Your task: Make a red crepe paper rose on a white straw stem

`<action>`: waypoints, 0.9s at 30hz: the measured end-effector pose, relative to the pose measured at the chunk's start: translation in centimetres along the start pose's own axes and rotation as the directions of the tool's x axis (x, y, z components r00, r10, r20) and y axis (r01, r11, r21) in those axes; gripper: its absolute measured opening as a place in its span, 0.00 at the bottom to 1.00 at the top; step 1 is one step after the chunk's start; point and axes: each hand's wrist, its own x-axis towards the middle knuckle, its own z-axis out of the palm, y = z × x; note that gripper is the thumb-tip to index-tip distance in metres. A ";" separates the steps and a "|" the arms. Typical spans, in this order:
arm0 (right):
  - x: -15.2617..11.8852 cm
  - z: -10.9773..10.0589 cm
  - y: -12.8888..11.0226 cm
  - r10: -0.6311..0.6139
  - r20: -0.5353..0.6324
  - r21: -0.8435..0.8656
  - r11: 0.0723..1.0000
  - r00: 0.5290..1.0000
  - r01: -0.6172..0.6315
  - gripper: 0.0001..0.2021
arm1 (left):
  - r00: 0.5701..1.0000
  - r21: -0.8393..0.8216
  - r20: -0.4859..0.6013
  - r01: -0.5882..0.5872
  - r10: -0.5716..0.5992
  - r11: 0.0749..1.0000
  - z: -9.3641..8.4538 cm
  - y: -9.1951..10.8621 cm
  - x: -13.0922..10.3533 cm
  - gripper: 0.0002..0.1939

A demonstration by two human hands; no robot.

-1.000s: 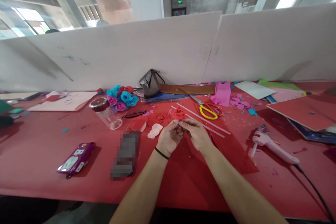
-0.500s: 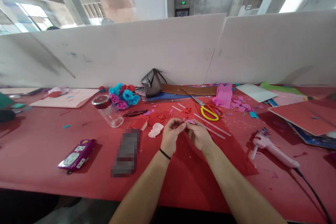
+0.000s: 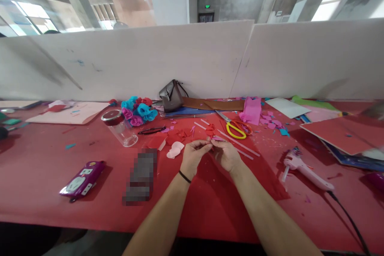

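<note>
The pink paper piece (image 3: 217, 139) is up between the two hands, over the red sheet (image 3: 219, 208) on the counter (image 3: 114, 184). From here, the right hand (image 3: 227, 155) has its fingers closed round it in a pinch. The left hand's (image 3: 193, 157) fingertips are drawn together, nearly meeting the right's; whether they grip the paper too, I can't tell. The yellow-handled scissors (image 3: 236, 131) lie just beyond.

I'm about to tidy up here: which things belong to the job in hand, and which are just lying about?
Probably the job's:
pink piece at the fingertips of left hand and right hand
scissors
glue gun
translucent sticks

Probably just lying about:
lidded jar
handbag
purple power strip
</note>
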 end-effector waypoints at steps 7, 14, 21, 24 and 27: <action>-0.4 1.1 -0.3 0.030 0.008 0.100 0.995 1.000 -0.031 0.11 | 0.991 0.204 -0.011 -0.131 0.136 0.970 -0.3 -0.2 0.4 0.08; -0.5 1.0 -0.2 -0.036 0.095 0.015 0.999 0.995 0.035 0.08 | 0.960 0.366 -0.015 -0.256 0.281 0.895 -0.1 -0.1 0.4 0.02; -0.1 0.8 -0.1 -0.058 -0.024 -0.005 0.998 0.998 0.058 0.06 | 0.887 0.455 -0.218 -0.278 0.408 0.846 -0.7 0.0 0.8 0.05; 0.0 0.7 -0.1 -0.100 -0.100 -0.085 0.992 0.990 0.092 0.09 | 0.880 0.457 -0.266 -0.244 0.393 0.855 -1.0 0.1 1.0 0.06; -0.1 0.8 0.1 -0.100 -0.131 -0.156 0.985 0.986 0.079 0.10 | 0.873 0.468 -0.294 -0.222 0.388 0.856 -1.3 0.0 1.3 0.06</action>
